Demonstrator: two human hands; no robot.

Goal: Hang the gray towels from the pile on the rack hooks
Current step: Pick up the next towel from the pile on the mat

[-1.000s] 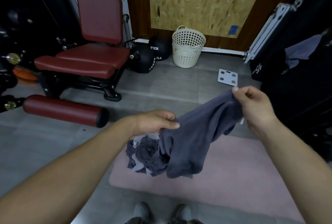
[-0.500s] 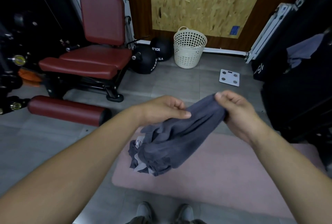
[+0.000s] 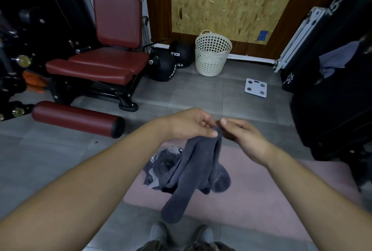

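Above pink floor mat (image 3: 261, 194) | left hand (image 3: 191, 125) pinches dark gray terry towel (image 3: 193, 172) by its top; right hand (image 3: 243, 137) curled beside it, grip unclear | one lighter gray towel (image 3: 338, 59) apparently hung at right; crumpled pile (image 3: 163, 167) remains

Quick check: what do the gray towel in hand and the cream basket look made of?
Gray towel: probably terry-like cloth, matte; fuzzy surface, hangs limp. Basket: likely moulded plastic, cream, dull; even rows of round holes, stiff rim.
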